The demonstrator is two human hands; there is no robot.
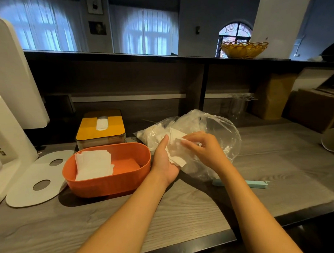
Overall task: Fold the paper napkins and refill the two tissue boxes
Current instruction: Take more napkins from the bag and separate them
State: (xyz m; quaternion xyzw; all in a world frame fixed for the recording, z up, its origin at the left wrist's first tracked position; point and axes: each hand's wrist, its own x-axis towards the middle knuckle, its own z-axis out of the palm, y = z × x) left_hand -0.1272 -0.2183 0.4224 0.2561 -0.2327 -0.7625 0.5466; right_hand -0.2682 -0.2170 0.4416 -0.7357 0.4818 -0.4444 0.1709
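Napkins (177, 154) lie as a small stack across the palm of the left hand (166, 160), whose fingers stay straight beneath them, thumb raised alongside. The right hand (198, 148) pinches the top sheet with curled fingers, just over the stack. Two tissue boxes sit left of the fingers: one orange box (107, 182), lidless, holding one pile of folded napkins (93, 165) against its left end; one yellow-lidded box (101, 128) beyond it, closed, a white tissue showing in its slot. One clear plastic bag (215, 128) lies behind and under the fingers, more napkins inside. One white oval lid (24, 190) with two holes rests further left. One pale blue clip (247, 184) lies near the right forearm.
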